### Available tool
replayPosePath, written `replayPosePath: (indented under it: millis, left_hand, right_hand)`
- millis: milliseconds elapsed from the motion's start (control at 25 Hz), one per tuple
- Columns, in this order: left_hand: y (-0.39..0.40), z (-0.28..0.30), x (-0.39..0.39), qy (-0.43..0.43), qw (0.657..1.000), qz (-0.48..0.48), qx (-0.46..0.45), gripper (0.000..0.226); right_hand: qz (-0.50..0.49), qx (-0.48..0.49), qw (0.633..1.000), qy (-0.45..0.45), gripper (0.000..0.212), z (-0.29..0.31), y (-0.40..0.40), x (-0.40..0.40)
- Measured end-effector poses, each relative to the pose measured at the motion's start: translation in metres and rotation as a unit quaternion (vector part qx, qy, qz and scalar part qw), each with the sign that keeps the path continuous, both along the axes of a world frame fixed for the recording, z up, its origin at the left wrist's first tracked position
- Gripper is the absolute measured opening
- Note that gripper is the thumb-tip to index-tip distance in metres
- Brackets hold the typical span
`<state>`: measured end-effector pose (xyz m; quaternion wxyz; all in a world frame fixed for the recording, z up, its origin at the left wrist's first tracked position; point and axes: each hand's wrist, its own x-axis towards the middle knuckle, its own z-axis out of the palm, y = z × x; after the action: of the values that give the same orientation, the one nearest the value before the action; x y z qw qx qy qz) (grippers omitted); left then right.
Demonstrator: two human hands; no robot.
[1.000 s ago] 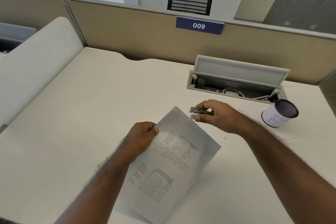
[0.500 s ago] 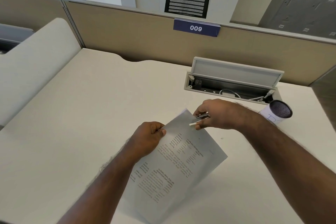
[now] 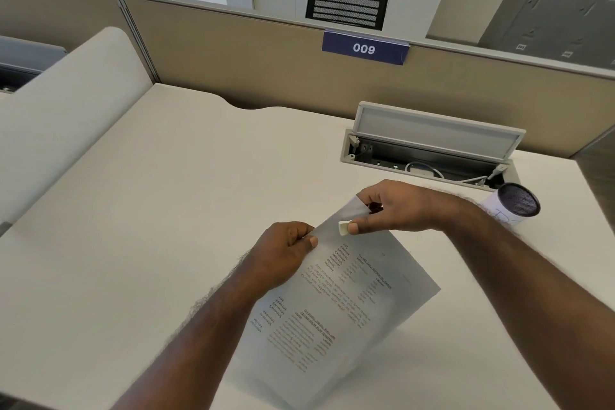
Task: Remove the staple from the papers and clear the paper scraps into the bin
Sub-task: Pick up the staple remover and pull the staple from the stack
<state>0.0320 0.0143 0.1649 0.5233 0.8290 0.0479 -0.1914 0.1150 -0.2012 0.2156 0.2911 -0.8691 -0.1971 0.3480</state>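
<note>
Papers (image 3: 336, 296) pinched at the top corner, mid-frame, above a white desk (image 3: 149, 210).

Left hand (image 3: 283, 256) closed on the left edge, thumb on top. Right hand (image 3: 389, 206) closed on a small tool, mostly hidden, its pale tip at the curled corner. Staple not discernible. Bin (image 3: 514, 205) at right edge, by an open cable tray (image 3: 429, 156).

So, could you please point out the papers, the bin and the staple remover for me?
papers (image 3: 336, 303), head view, middle of the printed top sheet.
bin (image 3: 517, 200), head view, its dark open mouth.
staple remover (image 3: 343, 228), head view, pale tip beside the right thumb.
</note>
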Motion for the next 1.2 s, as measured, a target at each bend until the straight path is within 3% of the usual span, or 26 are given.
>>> replayPosePath:
  millis: [400,680,1000,1200]
  left_hand:
    - [-0.004,-0.002,-0.007,0.023,0.998,0.008,-0.055,0.022]
    - [-0.005,-0.004,-0.007,0.019,0.999,0.007,-0.045,0.022]
    - [-0.009,-0.006,-0.01,0.008,1.0,0.003,-0.022,0.023]
    - [-0.009,-0.012,-0.01,0.011,1.0,-0.003,-0.007,0.024]
  right_hand:
    - [-0.044,0.084,0.994,0.051,0.044,-0.01,-0.006,0.001]
    - [-0.048,0.082,0.995,0.038,0.044,-0.015,-0.004,0.002]
    - [-0.061,0.097,0.993,0.018,0.027,-0.026,-0.004,0.003]
    - [-0.046,0.061,0.996,0.035,0.038,-0.028,-0.004,0.004]
